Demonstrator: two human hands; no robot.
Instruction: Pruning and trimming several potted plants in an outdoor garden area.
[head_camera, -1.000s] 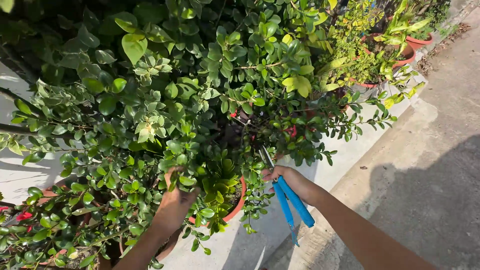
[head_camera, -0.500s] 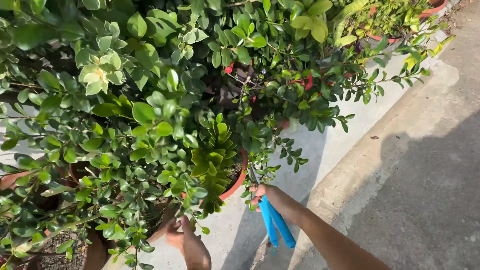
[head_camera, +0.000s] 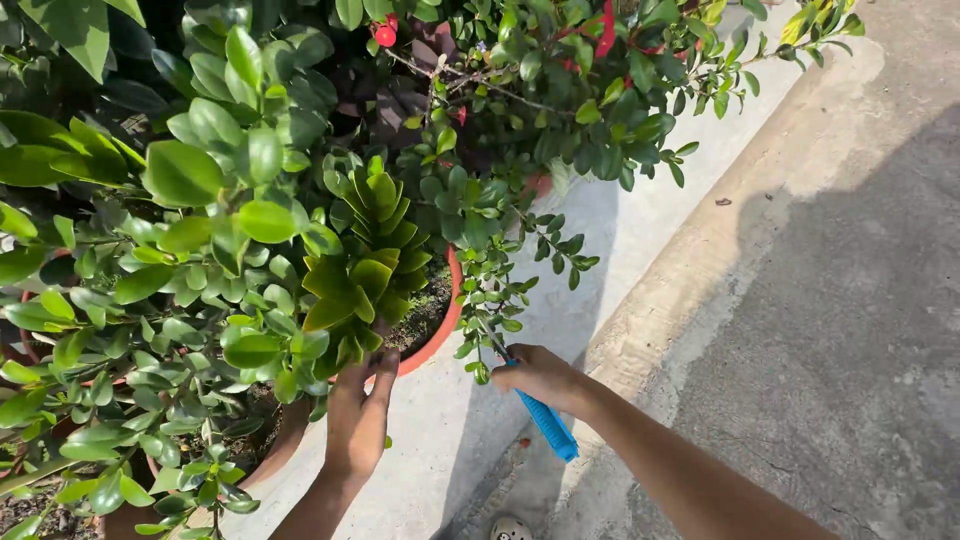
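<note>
Blue-handled shears (head_camera: 545, 422) sit gripped in the right hand (head_camera: 540, 375), fingers closed around the handles, blades reaching up into a small leafy sprig (head_camera: 492, 300) that hangs over the rim of the terracotta pot (head_camera: 440, 330). The left hand (head_camera: 358, 415) is raised under the foliage (head_camera: 360, 260) at the pot's near edge, fingers extended and touching the leaves. Pale concrete ledge (head_camera: 600, 260) lies below.

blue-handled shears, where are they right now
In the head view, the blue-handled shears sit low and centre-right in the right hand, just right of the terracotta pot, above the pale concrete ledge.
</note>
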